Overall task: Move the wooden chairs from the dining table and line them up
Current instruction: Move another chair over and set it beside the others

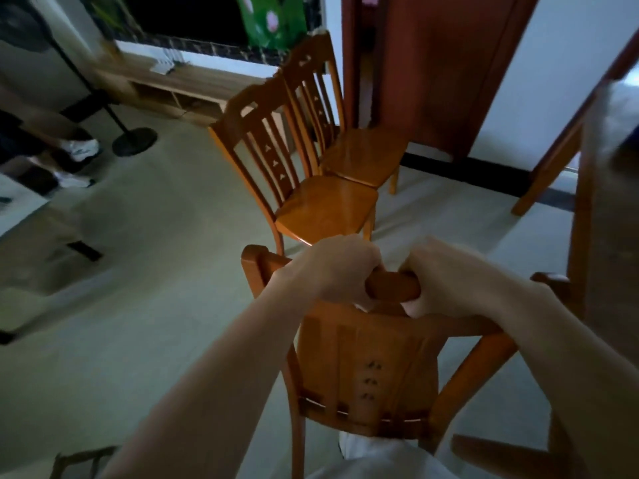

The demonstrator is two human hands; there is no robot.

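A wooden chair (366,368) with a slatted back stands right in front of me, its back toward me. My left hand (340,267) and my right hand (446,274) both grip its top rail, close together near the middle. Ahead on the floor, two matching wooden chairs stand side by side in a row: the nearer chair (304,188) and the farther chair (349,136), seats pointing right. The dining table (608,236) is at the right edge, only partly in view.
A fan stand with a round base (135,141) is at the left, near a person's legs and shoes (79,150). A low wooden TV cabinet (166,88) runs along the back wall. A brown door (442,63) stands behind the chairs. Another chair's rail (501,454) shows at bottom right.
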